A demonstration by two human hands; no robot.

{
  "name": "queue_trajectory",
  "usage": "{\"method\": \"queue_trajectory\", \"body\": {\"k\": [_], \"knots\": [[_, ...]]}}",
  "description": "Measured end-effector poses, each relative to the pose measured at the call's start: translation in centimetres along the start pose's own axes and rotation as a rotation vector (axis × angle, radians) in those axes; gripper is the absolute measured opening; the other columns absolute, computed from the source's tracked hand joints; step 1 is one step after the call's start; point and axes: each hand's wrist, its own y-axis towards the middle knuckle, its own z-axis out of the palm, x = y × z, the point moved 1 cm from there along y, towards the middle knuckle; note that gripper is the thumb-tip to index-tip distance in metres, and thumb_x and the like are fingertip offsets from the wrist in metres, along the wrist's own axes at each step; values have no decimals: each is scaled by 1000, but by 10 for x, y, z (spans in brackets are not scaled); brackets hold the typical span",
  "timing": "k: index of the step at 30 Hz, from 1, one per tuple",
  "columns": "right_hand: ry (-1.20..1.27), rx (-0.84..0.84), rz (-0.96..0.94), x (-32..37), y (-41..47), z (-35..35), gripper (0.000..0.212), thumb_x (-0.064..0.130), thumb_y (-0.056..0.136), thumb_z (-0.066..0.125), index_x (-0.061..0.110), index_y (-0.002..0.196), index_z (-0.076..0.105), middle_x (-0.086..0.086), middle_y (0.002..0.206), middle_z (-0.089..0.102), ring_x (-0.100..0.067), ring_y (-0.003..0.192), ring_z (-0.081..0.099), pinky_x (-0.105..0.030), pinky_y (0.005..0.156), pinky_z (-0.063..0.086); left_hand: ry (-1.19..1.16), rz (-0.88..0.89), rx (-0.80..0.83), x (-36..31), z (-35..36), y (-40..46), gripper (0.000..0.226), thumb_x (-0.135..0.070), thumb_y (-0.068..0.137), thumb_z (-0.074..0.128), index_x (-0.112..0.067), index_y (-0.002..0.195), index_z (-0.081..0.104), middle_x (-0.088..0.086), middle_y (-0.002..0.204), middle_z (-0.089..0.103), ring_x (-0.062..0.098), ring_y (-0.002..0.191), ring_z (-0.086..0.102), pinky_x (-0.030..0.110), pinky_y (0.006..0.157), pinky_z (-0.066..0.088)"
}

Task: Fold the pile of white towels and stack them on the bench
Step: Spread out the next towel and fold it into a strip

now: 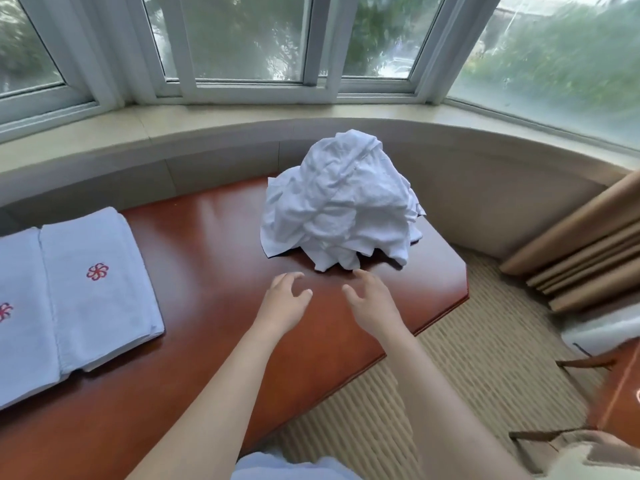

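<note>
A crumpled pile of white towels [341, 202] is sitting heaped on the glossy reddish-brown bench [214, 237], toward the bench's 1 o'clock end and just in front of the padded beige backrest [485, 174] that is curving along under the windows [242, 39]. Both hands are hovering above the bench at the pile's 6 o'clock side, holding nothing. The left hand [282, 303] is reaching forward with its fingers spread and loosely bent, released, a little short of the pile. The right hand [372, 297] is lying beside it at its 3 o'clock, also released with fingers relaxed, its fingertips [358, 271] coming just beside the pile's lowest fold; whether they are touching the cloth is not clear. Far toward 9 o'clock on the bench, two folded white towels [79, 292] with small red flower emblems are lying flat side by side, well apart from the pile. At 3 o'clock, beyond the bench's end, tan curtains [588, 251] are hanging over a striped carpet [450, 393].
</note>
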Motion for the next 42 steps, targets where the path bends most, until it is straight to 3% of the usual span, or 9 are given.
{"method": "queue_trajectory", "body": {"k": [6,12,17,22,25,30,34,38,42], "knots": [[6,43,-24,18,48,2,57,42,102,54,19,153,44,2,156,45,-17,145,39,-38,120,33,-49,-33,-30,-8,-12,43,48,-41,98,58,-34,145,50,-10,154,39,18,134,49,41,111,43],[18,106,-44,18,106,-7,55,42,102,53,23,152,45,6,155,44,-12,143,40,-28,110,33,-129,-94,-67,-22,2,85,46,-40,98,58,-34,143,51,-11,152,42,12,132,49,27,92,38],[70,159,-60,7,173,-20,53,41,100,55,28,151,45,11,156,40,-9,141,40,-27,103,38,-150,-137,-94,-46,21,132,47,-40,98,57,-33,144,50,-7,153,42,14,133,48,25,93,36],[84,248,-152,-6,262,-46,52,35,100,57,26,149,46,9,154,40,-11,137,44,-26,99,36,-138,-206,-149,-85,42,196,48,-37,100,55,-34,147,45,-11,154,37,6,109,50,16,71,39],[62,261,-212,-13,319,-67,51,31,100,56,23,150,47,6,155,40,-15,139,44,-28,102,38,-81,-216,-180,-109,56,236,50,-33,99,57,-30,147,46,-7,155,38,15,120,55,28,87,51],[23,197,-275,-18,400,-102,49,23,97,59,18,145,53,-2,151,46,-21,137,45,-35,112,37,26,-217,-219,-151,73,296,53,-34,98,57,-29,149,44,-5,155,37,20,136,45,37,109,44],[68,76,-284,-20,453,-123,49,13,94,62,14,142,55,-6,146,49,-25,131,50,-37,108,41,110,-186,-295,-178,78,336,55,-31,98,58,-28,150,43,-3,154,37,23,138,38,32,106,38],[74,8,-309,-25,487,-133,61,5,91,59,29,147,48,-2,144,38,-28,109,60,-45,86,55,171,-211,-357,-191,77,365,57,-29,96,61,-30,149,42,-2,148,38,24,134,36,35,102,41],[4,-7,-311,-28,509,-132,59,3,92,54,37,140,53,2,138,40,-28,100,63,-45,78,57,230,-213,-390,-192,76,378,36,-28,97,62,-27,132,55,-1,133,44,23,125,42,32,94,44]]}}
